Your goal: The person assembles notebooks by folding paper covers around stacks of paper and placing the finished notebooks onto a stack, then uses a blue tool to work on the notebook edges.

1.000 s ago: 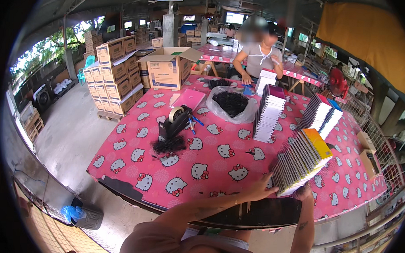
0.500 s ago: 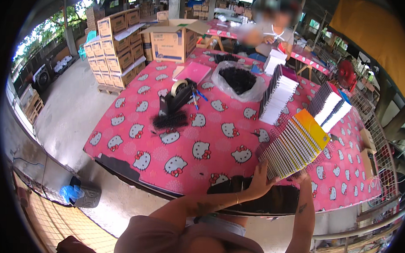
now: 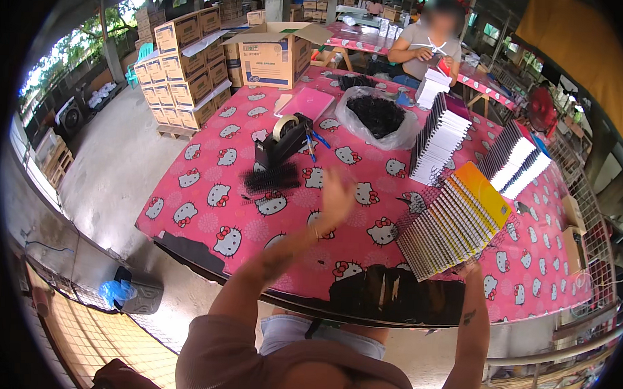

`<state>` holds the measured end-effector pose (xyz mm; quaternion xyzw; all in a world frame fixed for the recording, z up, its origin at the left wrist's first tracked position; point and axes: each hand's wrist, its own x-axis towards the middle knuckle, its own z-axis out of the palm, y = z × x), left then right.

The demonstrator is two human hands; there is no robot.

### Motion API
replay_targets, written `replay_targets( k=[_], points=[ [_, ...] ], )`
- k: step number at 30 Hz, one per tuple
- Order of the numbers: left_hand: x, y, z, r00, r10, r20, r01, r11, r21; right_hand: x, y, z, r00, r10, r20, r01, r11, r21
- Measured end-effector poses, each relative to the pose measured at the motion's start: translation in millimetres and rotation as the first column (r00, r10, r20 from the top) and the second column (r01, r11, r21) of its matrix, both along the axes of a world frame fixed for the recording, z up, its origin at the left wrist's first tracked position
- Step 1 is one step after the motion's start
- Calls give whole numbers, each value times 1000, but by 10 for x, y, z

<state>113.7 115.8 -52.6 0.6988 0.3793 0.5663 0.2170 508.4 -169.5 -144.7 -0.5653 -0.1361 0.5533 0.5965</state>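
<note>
A stack of yellow spiral notebooks [image 3: 455, 220] leans over on the right part of the table, coil edges facing left. My right hand [image 3: 469, 268] holds the stack's near end; its fingers are partly hidden. My left hand [image 3: 339, 197] is over the middle of the table, away from the stack, and smeared by motion, so its fingers cannot be read. Beyond that hand lie a small heap of black spiral coils [image 3: 271, 179] and a black tape dispenser [image 3: 284, 144] with a tape roll. Blue pens [image 3: 312, 148] lie beside the dispenser.
Past the coils sit a clear bag of black coils [image 3: 376, 121] and a pink sheet [image 3: 305, 104]. Notebook stacks [image 3: 440, 141] [image 3: 512, 160] stand at the far right. Another person [image 3: 430, 48] handles something red across the table. Cartons [image 3: 182, 70] are piled at left; one open box [image 3: 268, 59] stands behind.
My left hand has let go of the notebook stack and moved left and forward over the table. My right hand stays at the stack. The view has shifted slightly.
</note>
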Motion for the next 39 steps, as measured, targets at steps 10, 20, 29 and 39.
replay_targets(
  k=[10,20,29,39],
  points=[
    [-336,1946,-87,957,244,-157,-290,836,-465,-215,198,-48,1000,-28,15,28,999,22],
    [-546,260,113,608,-376,-699,353,917,-186,-247,185,-82,998,-46,44,44,998,35],
    [-868,-193,110,385,-283,-878,534,844,-38,-54,171,1169,860,-260,438,103,931,351],
    [-993,-825,486,601,-719,350,720,295,-629,-2010,843,3780,-322,-44,946,-551,821,-150]
  ],
)
